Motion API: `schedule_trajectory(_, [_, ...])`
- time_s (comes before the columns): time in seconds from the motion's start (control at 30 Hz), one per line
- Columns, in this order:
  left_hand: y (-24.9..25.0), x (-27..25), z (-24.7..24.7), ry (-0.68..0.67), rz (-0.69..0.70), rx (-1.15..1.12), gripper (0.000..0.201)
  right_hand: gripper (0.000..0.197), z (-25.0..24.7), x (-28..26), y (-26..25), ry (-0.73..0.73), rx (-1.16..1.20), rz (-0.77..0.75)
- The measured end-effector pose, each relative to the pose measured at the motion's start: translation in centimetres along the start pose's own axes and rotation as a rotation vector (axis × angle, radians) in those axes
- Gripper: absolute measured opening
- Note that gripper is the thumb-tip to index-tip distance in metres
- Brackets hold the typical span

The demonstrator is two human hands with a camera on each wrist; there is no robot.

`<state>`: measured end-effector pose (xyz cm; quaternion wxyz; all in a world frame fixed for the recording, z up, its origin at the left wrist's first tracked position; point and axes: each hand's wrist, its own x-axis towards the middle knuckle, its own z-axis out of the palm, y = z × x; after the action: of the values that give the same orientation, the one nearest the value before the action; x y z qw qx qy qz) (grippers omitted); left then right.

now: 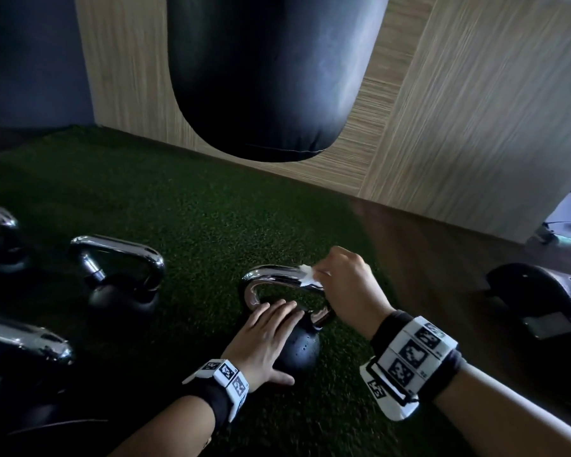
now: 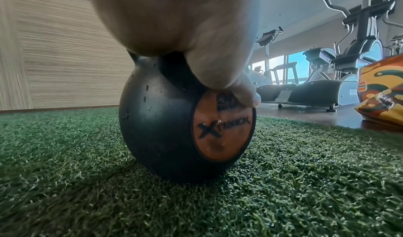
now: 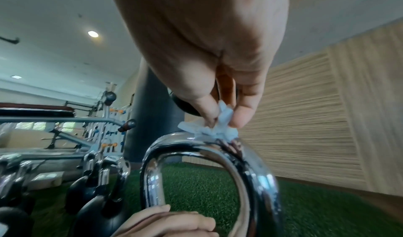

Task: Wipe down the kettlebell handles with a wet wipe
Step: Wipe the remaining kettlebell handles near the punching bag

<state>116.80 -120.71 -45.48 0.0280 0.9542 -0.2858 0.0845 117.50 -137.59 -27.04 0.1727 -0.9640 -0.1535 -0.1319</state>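
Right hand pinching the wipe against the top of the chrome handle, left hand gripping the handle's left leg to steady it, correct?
Not quite. The left hand lies flat on the kettlebell body, not on a handle leg; the head view shows it. The right hand does pinch the wipe against the top of the chrome handle.

The left hand [image 1: 261,338] lies flat, fingers straight and together, thumb splayed toward the near side. The right hand [image 1: 346,285] is raised further right, wrist bent, fingertips [image 3: 240,118] bunched downward in a pinch. Both wrists wear marker-printed bands.
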Motion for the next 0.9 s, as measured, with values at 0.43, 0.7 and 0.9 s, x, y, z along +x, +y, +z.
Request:
schedule_trajectory(0.43, [0.3, -0.2, -0.6, -0.02, -0.041, -0.036, 0.136, 0.029, 0.5, -2.6, 4.6, -0.066, 0.062, 0.24])
schedule_trajectory(0.7, [0.4, -0.2, -0.1, 0.023, -0.046, -0.027, 0.138, 0.023, 2.1, -3.7, 6.2, 0.031, 0.545, 0.414])
schedule_trajectory(0.9, [0.6, -0.3, -0.3, -0.004, -0.052, -0.073, 0.138, 0.009, 4.2, -4.5, 7.6, -0.053, 1.185, 0.71])
